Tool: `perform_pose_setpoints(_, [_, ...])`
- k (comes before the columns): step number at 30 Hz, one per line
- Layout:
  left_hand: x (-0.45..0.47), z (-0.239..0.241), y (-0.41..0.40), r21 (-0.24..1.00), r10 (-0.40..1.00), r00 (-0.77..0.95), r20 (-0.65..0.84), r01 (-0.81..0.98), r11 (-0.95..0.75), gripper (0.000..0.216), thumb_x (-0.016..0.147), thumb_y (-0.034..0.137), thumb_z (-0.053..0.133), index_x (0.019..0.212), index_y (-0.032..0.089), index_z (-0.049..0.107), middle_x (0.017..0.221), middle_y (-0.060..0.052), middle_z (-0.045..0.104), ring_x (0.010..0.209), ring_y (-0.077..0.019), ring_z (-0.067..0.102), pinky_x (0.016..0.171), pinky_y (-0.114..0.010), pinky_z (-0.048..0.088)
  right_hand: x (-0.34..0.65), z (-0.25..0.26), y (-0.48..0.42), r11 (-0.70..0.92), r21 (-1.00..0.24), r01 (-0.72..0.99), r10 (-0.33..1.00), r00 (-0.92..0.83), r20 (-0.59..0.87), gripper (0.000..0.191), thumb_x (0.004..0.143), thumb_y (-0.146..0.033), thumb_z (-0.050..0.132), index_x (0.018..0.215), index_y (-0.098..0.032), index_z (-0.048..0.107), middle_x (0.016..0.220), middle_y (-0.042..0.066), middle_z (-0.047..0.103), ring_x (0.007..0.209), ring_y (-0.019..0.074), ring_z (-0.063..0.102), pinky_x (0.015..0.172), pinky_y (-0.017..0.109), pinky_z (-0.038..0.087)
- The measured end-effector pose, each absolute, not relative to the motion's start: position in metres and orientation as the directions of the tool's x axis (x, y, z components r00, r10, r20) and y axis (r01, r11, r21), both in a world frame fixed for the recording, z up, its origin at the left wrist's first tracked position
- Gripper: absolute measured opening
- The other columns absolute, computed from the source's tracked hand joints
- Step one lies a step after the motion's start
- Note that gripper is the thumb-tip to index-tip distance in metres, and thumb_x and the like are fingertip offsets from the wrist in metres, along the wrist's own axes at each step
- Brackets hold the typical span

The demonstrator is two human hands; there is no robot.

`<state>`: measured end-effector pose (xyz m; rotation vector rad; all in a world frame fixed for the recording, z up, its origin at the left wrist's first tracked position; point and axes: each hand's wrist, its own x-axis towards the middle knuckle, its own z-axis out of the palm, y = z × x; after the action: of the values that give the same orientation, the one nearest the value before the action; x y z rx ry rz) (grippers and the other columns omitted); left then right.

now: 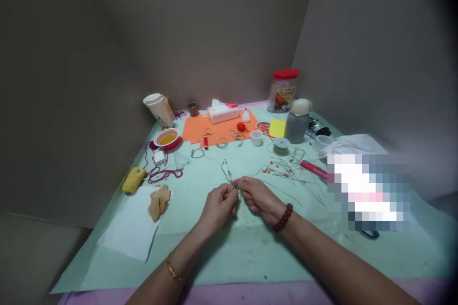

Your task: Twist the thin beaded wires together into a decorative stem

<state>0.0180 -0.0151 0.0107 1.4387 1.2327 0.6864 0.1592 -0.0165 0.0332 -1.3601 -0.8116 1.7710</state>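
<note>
Over the middle of the table, my left hand [221, 201] and my right hand [258, 195] meet with their fingertips almost touching. Both pinch a thin pale-green cord [230, 173], whose braided part runs away from me on the table. Loose ends of it pass between the fingers. What exactly each fingertip grips is too small to make out. Right of my right hand lie several loose cut cords [286, 171] with small red bits. Beyond my hands rest looped cord bracelets [222, 143] and a spool of green cord [281, 146].
An orange sheet [195, 126] bears a tissue box [223, 113]. At left are a red bowl [168, 139], purple cord [166, 175], a corn piece [133, 180] and flatbread [159, 202] on white paper. A grey flask [297, 124] and red-lidded jar [283, 93] stand at the back right.
</note>
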Motion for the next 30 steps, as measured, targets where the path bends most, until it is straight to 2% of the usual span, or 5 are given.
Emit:
perform_pose_setpoints(6, [0.021,0.009,-0.013,0.952,0.907,0.335,-0.256,0.25,0.176,0.034,0.084,0.049,0.05,0.07,0.018,0.045,0.046,0.005,0.048,0.036,-0.0053,0.032,0.04,-0.02,0.023,0.165,0.038,0.017,-0.475,-0.864,-0.167,0.88,-0.072,-0.47,0.006,0.08,-0.023,0.05,0.078,-0.017,0.049,0.044,-0.013,0.023,0.036,0.0028,0.013,0.036,0.017,0.007])
perform_pose_setpoints(15, [0.023,0.016,-0.017,0.949,0.893,0.344,-0.291,0.22,0.225,0.04,0.081,0.055,0.054,0.077,0.016,0.052,0.053,0.003,0.049,0.041,-0.006,0.038,0.042,-0.02,0.026,0.175,0.029,-0.022,-0.549,-0.805,-0.226,0.836,-0.168,-0.523,0.035,0.085,-0.052,0.051,0.079,-0.017,0.05,0.051,-0.01,0.034,0.038,0.0025,0.019,0.036,0.016,0.01])
perform_pose_setpoints(20, [0.021,0.01,-0.017,0.958,0.903,0.377,-0.207,0.265,0.109,0.041,0.084,0.055,0.049,0.076,0.015,0.054,0.056,0.001,0.053,0.043,-0.006,0.039,0.043,-0.019,0.029,0.167,0.03,-0.019,-0.528,-0.827,-0.194,0.849,-0.159,-0.504,0.033,0.081,-0.039,0.057,0.063,-0.019,0.038,0.048,-0.011,0.027,0.038,0.0018,0.016,0.036,0.017,0.009])
perform_pose_setpoints(25, [0.014,0.013,-0.014,0.954,0.835,0.462,-0.3,0.171,0.247,0.06,0.087,0.064,0.031,0.088,0.011,0.059,0.063,-0.004,0.061,0.039,-0.0073,0.043,0.041,-0.021,0.032,0.162,0.029,-0.01,-0.514,-0.846,-0.141,0.857,-0.105,-0.504,0.026,0.079,-0.03,0.055,0.061,-0.019,0.039,0.045,-0.012,0.027,0.036,0.0021,0.017,0.036,0.018,0.01])
perform_pose_setpoints(30, [0.014,0.017,-0.014,0.96,0.841,0.47,-0.267,0.208,0.188,0.045,0.088,0.053,0.041,0.081,0.012,0.059,0.056,0.0,0.054,0.043,-0.0066,0.043,0.046,-0.019,0.033,0.16,0.029,-0.01,-0.503,-0.855,-0.127,0.864,-0.066,-0.499,0.024,0.079,-0.029,0.054,0.063,-0.02,0.037,0.045,-0.011,0.028,0.036,0.0028,0.022,0.035,0.018,0.011])
